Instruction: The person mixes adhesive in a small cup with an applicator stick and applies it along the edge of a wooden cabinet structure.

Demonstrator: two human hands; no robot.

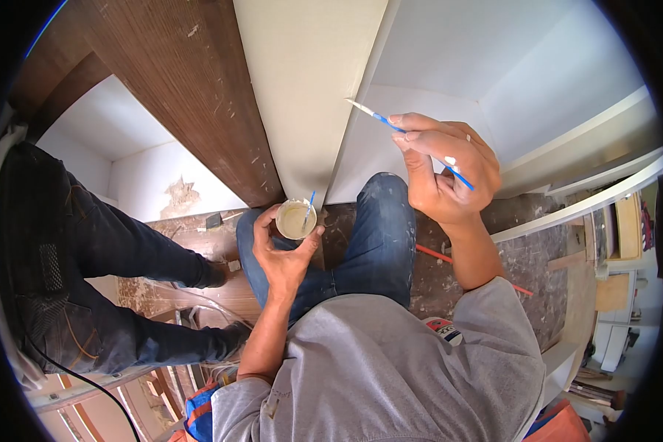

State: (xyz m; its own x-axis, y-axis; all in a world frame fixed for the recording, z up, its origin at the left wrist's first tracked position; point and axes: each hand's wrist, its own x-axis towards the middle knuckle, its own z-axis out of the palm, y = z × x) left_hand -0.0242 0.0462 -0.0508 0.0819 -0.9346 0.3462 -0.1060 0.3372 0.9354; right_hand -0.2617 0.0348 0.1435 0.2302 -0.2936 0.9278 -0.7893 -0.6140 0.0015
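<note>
A thin blue paintbrush (376, 116) with a pale tip is pinched in my right hand (453, 166), its tip at the right part of a cream board (302, 74). My left hand (281, 258) is wrapped round a small cup (297, 219) of cream-coloured paint, low in front of the board. A second thin blue stick (310, 206) stands in the cup. White specks of paint mark the fingers of my right hand.
A dark brown wooden board (191, 88) runs along the left of the cream one. Another person's legs (140, 258) in dark jeans are at the left. White cabinet panels (552, 81) rise at the right. A red rod (435, 253) lies on the stained floor.
</note>
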